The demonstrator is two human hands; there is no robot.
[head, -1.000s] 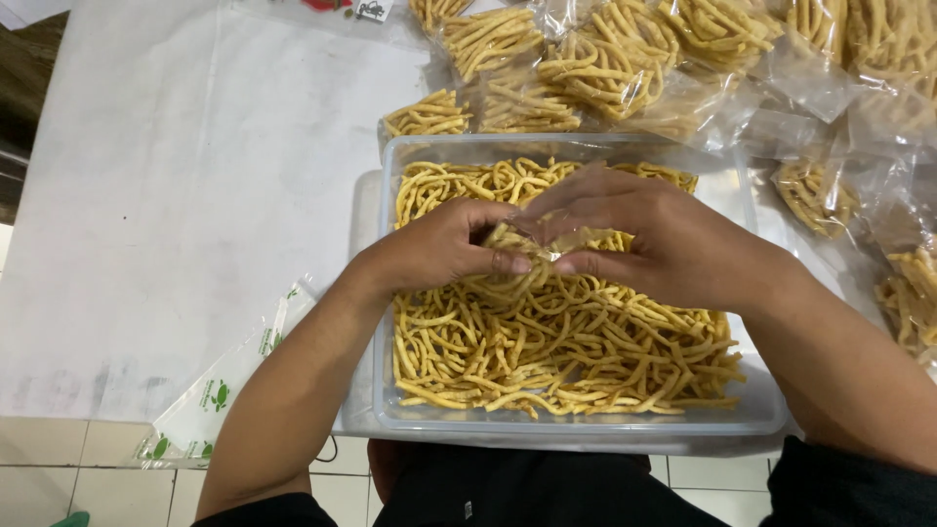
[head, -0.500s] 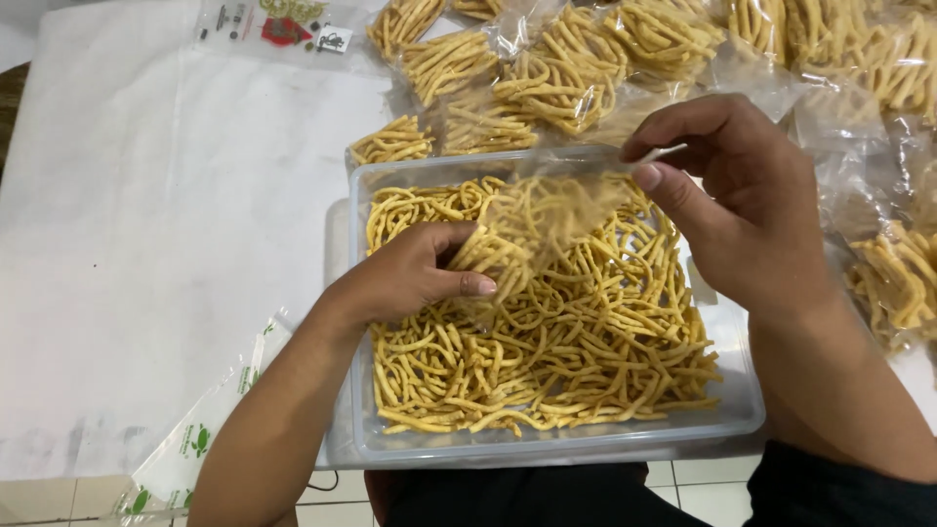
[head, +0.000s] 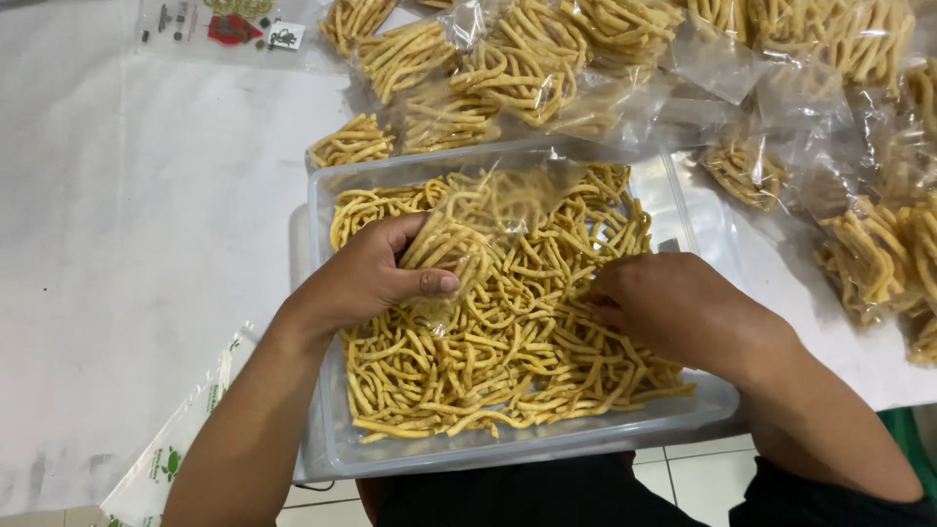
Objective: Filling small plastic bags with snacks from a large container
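Glossy clear plastic tub (head: 327, 210), matt white tablecloth (head: 146, 224).

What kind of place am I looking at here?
Probably a home or small-shop snack-packing table: a clear plastic tub of yellow fried snack sticks, filled clear plastic bags piled behind, white table covering.

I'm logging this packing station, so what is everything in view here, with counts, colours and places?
Clear rectangular plastic tub: one, transparent, centre of table.
Loose yellow fried snack sticks: many, yellow, filling the tub.
Small clear plastic bag: one, partly filled with sticks, over the tub, held by left hand.
Filled clear bags of sticks: too many to count, top and right.
Empty green-printed clear bags: bottom left; count unclear.
White table covering: one, under everything.
Left hand: gripping the small bag.
Right hand: fingers down in the loose sticks.
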